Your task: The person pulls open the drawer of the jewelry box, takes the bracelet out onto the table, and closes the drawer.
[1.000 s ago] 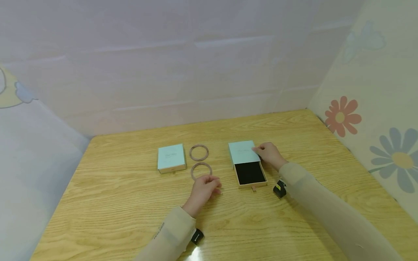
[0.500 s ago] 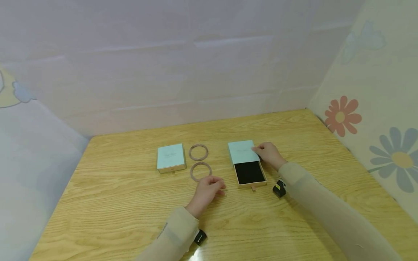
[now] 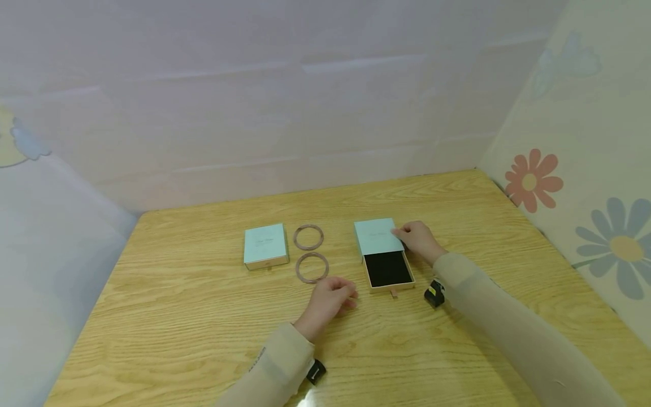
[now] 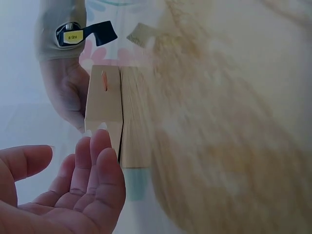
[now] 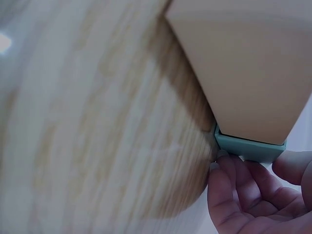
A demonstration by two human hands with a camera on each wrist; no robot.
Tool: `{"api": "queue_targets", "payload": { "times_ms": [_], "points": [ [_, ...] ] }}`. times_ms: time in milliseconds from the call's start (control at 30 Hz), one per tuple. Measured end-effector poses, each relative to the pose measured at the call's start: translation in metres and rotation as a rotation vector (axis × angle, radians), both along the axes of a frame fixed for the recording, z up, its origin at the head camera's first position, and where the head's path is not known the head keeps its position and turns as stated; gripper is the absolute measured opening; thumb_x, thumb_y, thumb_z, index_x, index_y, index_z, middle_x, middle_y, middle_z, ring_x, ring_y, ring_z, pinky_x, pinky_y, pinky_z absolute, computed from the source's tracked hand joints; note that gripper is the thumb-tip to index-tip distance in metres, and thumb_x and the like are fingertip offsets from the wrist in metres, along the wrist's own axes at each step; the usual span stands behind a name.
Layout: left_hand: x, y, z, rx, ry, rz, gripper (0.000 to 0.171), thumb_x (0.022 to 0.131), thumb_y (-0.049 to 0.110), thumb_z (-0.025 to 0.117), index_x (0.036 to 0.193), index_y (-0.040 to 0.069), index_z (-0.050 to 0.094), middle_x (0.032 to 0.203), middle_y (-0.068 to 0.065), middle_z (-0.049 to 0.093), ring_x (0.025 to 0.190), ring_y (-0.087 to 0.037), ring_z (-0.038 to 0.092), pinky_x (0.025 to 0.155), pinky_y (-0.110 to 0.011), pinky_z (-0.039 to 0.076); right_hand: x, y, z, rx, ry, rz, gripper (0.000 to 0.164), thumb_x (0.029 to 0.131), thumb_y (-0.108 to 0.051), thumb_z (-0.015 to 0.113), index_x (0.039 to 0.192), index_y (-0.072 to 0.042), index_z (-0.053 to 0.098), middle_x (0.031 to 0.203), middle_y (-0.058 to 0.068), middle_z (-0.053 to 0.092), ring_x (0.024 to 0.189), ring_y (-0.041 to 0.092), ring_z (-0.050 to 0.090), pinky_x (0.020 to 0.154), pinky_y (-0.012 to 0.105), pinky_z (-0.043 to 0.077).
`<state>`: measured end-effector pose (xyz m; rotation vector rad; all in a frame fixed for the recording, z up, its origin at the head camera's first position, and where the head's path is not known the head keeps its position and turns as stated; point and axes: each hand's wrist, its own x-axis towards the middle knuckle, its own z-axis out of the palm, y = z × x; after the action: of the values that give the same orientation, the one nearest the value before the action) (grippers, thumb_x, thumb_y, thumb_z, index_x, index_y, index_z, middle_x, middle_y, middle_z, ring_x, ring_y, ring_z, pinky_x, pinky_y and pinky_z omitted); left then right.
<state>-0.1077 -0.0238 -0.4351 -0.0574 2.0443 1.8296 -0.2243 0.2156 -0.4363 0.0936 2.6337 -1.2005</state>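
A light-blue drawer-style gift box [image 3: 377, 234] lies on the table at right centre, its cream drawer [image 3: 389, 288] pulled partly out towards me. Black lining covers the drawer's floor, and a small ribbon tab [image 4: 104, 81] hangs from its front. My right hand [image 3: 419, 240] holds the sleeve at its right side, thumb over the top edge and fingers along the side. Left of the drawer, my left hand [image 3: 330, 299] hovers over the table with loosely bent fingers and nothing in it. Just beyond it lies a purplish bangle [image 3: 297, 268], with a second bangle [image 3: 308, 249] behind.
A closed light-blue box [image 3: 265, 244] of the same kind sits left of the bangles. Wood-grain table [image 3: 178, 316] surrounds everything. A pale cloth wall [image 3: 305, 113] rises behind the table, and a flower-printed one [image 3: 600, 169] stands on the right.
My left hand has shifted a little right, away from the nearer bangle, which now shows almost whole. The right hand keeps its hold on the sleeve, and the drawer looks unmoved.
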Motion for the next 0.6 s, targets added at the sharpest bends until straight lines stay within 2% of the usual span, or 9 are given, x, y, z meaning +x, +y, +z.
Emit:
{"api": "queue_targets", "payload": {
  "times_ms": [100, 300, 600],
  "points": [
    [0.0015, 0.0017, 0.0011, 0.008, -0.011, -0.008, 0.024, 0.097, 0.012, 0.058, 0.105, -0.009, 0.065, 0.088, -0.009, 0.07, 0.073, -0.017, 0.067, 0.061, -0.026, 0.05, 0.0005, -0.0001, 0.0003, -0.004, 0.0, 0.001, 0.032, 0.103, -0.02, 0.05, 0.082, 0.003, 0.059, 0.064, 0.002, 0.043, 0.064, 0.017, 0.043, 0.06, 0.031, 0.038],
    [0.0039, 0.0048, 0.0029, 0.033, -0.025, -0.013, 0.025, 0.097, 0.013, 0.057, 0.108, -0.009, 0.065, 0.089, -0.009, 0.07, 0.072, -0.014, 0.065, 0.061, -0.025, 0.048, 0.0011, -0.0007, 0.0005, -0.002, 0.001, -0.004, 0.033, 0.103, -0.02, 0.051, 0.078, 0.001, 0.057, 0.062, 0.001, 0.041, 0.063, 0.017, 0.042, 0.059, 0.031, 0.037],
    [0.0039, 0.0082, 0.001, 0.029, -0.009, -0.032, 0.024, 0.096, 0.012, 0.058, 0.105, -0.009, 0.066, 0.083, -0.005, 0.068, 0.071, -0.013, 0.066, 0.061, -0.025, 0.048, 0.0013, -0.0005, 0.0008, -0.004, 0.004, 0.002, 0.035, 0.103, -0.021, 0.05, 0.075, 0.0, 0.055, 0.06, 0.001, 0.039, 0.062, 0.017, 0.04, 0.059, 0.031, 0.037]
  ]
}}
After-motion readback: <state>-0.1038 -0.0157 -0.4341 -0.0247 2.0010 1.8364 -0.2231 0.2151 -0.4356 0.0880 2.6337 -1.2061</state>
